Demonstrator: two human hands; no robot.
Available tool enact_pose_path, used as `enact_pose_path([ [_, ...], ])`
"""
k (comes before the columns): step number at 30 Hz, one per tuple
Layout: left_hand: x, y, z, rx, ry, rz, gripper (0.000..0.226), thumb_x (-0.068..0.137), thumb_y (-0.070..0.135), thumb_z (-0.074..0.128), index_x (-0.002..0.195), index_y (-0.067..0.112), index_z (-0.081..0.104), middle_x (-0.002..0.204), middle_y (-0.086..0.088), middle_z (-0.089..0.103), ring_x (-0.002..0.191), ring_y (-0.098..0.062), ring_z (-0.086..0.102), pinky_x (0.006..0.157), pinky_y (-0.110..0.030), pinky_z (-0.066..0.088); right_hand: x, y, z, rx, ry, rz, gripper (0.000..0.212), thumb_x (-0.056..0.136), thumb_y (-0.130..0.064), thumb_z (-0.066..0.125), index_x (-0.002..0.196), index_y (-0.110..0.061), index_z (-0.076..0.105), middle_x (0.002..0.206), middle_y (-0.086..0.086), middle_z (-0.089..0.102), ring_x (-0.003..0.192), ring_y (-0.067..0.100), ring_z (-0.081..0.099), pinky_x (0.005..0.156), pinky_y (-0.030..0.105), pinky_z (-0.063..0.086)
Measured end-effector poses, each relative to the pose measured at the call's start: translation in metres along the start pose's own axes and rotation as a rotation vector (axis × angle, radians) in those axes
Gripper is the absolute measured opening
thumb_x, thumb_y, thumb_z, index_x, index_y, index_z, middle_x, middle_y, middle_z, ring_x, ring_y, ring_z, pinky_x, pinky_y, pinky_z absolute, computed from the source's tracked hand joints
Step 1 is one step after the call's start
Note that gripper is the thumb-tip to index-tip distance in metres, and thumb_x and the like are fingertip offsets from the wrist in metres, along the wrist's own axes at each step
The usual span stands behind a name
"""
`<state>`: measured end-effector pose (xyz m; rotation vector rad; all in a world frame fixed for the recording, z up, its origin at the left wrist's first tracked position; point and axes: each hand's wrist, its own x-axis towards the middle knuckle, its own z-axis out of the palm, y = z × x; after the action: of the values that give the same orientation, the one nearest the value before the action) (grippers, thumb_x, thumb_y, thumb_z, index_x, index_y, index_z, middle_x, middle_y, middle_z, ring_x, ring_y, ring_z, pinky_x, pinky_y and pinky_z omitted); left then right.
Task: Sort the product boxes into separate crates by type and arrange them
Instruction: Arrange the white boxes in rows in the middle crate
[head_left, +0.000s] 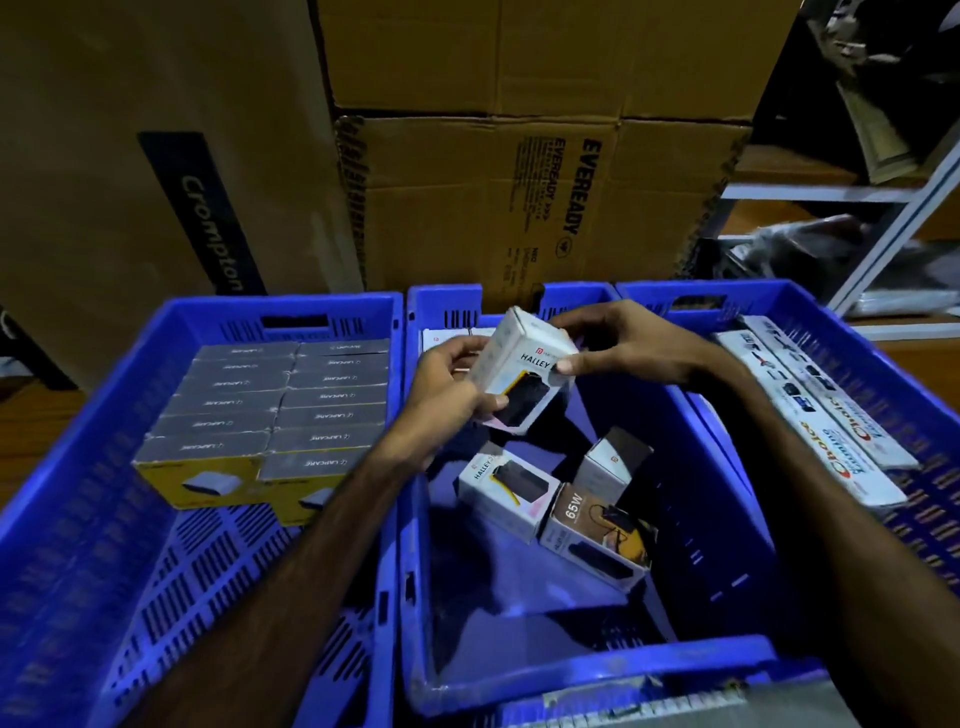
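A white Halley box (524, 364) is held above the middle blue crate (587, 675). My left hand (452, 384) grips its lower left side and my right hand (618, 343) pinches its upper right corner. On the crate floor lie another Halley box (506, 491), a brown 65W box (597, 535) and a white box (613, 460) standing behind it. At the crate's far end a flat white box (447, 338) shows behind my left hand. The left blue crate (88, 519) holds several grey-topped yellow Lapcare boxes (270, 410) in two neat rows.
The right blue crate (852, 332) holds long white boxes (810, 410) lying lengthwise. Large cardboard cartons (519, 208) stand right behind the crates. A metal shelf rack (883, 208) with packets is at the far right.
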<state>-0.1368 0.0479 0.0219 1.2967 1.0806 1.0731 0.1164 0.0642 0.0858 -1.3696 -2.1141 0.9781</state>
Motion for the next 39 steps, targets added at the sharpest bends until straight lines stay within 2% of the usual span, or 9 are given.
enact_pose_path([
  [4,0.004,0.009,-0.015,0.096,0.102,0.18,0.06,0.063,0.016,0.079,0.122,0.02,0.07,0.119,0.0,0.073,0.11,-0.009,0.067,0.084,-0.016,0.054,0.013,-0.001,0.011,-0.002,0.041,-0.031,0.049,0.08,-0.036,0.087,0.123,-0.022,0.067,0.108,0.01,0.071,0.092,0.018,0.071,0.078,0.037,0.058],
  [6,0.006,0.01,-0.022,0.032,0.226,0.204,0.046,0.071,0.021,0.078,0.116,0.02,0.072,0.118,-0.002,0.074,0.109,-0.01,0.068,0.092,-0.02,0.054,0.019,-0.002,0.022,0.005,0.031,-0.009,0.05,0.08,-0.034,0.087,0.123,-0.021,0.065,0.105,0.01,0.071,0.086,0.019,0.072,0.075,0.034,0.059],
  [11,0.014,0.004,-0.036,-0.156,0.459,0.112,0.017,0.089,0.004,0.071,0.106,0.004,0.075,0.098,-0.01,0.075,0.087,-0.013,0.068,0.079,-0.023,0.052,0.041,0.007,0.068,-0.11,0.011,0.057,0.063,0.076,-0.036,0.09,0.13,-0.024,0.062,0.099,0.005,0.071,0.075,0.016,0.069,0.063,0.03,0.057],
  [17,0.017,0.003,-0.04,-0.252,0.513,0.069,0.019,0.089,-0.002,0.065,0.082,0.014,0.072,0.088,-0.007,0.075,0.081,-0.019,0.066,0.072,-0.029,0.052,0.065,0.019,0.112,-0.314,0.09,0.14,0.074,0.075,-0.045,0.088,0.139,-0.028,0.057,0.106,0.001,0.071,0.1,0.025,0.066,0.088,0.039,0.054],
  [25,0.013,-0.001,-0.034,-0.196,0.525,0.097,0.006,0.072,0.015,0.069,0.075,0.016,0.073,0.079,-0.004,0.074,0.077,-0.018,0.065,0.076,-0.031,0.053,0.071,0.032,0.147,-0.268,0.226,0.143,0.067,0.076,-0.037,0.087,0.133,-0.021,0.056,0.109,0.01,0.075,0.098,0.032,0.07,0.082,0.041,0.056],
  [29,0.013,-0.002,-0.034,-0.168,0.52,0.11,0.005,0.073,0.016,0.068,0.075,0.016,0.073,0.077,-0.004,0.073,0.074,-0.016,0.064,0.076,-0.032,0.052,0.066,0.038,0.158,-0.274,0.29,0.143,0.044,0.078,-0.039,0.082,0.102,-0.024,0.048,0.089,0.004,0.07,0.083,0.033,0.064,0.07,0.044,0.053],
  [31,0.013,-0.001,-0.033,-0.16,0.515,0.12,0.006,0.077,0.01,0.068,0.075,0.014,0.072,0.076,-0.004,0.073,0.071,-0.012,0.063,0.074,-0.029,0.05,0.064,0.037,0.159,-0.321,0.291,0.157,0.038,0.079,-0.039,0.081,0.093,-0.024,0.048,0.089,0.006,0.068,0.086,0.034,0.061,0.069,0.042,0.049],
  [36,0.012,-0.002,-0.031,-0.135,0.524,0.145,0.013,0.077,0.007,0.067,0.071,0.017,0.071,0.074,-0.003,0.072,0.072,-0.013,0.065,0.071,-0.024,0.051,0.059,0.038,0.161,-0.311,0.293,0.151,0.031,0.08,-0.036,0.079,0.091,-0.026,0.052,0.088,0.004,0.069,0.088,0.033,0.062,0.07,0.04,0.049],
  [39,0.011,-0.001,-0.033,-0.114,0.526,0.148,0.016,0.079,0.006,0.067,0.07,0.018,0.071,0.073,-0.002,0.072,0.074,-0.014,0.065,0.073,-0.026,0.053,0.056,0.039,0.147,-0.191,0.166,0.159,0.027,0.083,-0.024,0.08,0.101,-0.02,0.06,0.089,0.001,0.073,0.089,0.027,0.067,0.076,0.037,0.051],
])
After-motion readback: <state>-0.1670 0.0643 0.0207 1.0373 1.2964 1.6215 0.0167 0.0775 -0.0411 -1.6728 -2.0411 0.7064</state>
